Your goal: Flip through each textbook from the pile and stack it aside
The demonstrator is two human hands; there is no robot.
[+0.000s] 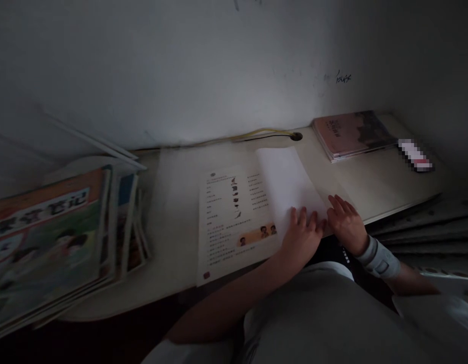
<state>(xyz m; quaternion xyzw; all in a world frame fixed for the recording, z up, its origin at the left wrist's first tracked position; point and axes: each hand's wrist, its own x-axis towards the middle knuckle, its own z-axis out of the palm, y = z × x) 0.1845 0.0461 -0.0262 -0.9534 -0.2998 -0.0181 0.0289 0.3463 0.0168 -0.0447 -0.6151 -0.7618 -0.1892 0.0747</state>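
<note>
Head view is showing a printed sheet (226, 217) lying on the pale bench (173, 202), close to its front edge. Rows of dark text and a column of small pictures are running down it, with an orange strip of cartoon figures lower down. A blank white flap (285, 177) is covering its right part; whether it is folded over or separate, I cannot tell. The left hand (302, 237) is resting on the flap with fingers spread, grasping nothing and hiding its lower end. The right hand (345, 222), wearing a grey wristband (378, 258), is bending its fingers at the flap's right edge; I cannot tell whether it is pinching the paper. Books (48, 242) are crowding the bench's left end. Booklets (351, 131) are lying stacked at the right, beside a pixelated phone (415, 154). Behind the sheet, a yellow cable (256, 133) is running along the wall (219, 65) into a hole (296, 136).
</note>
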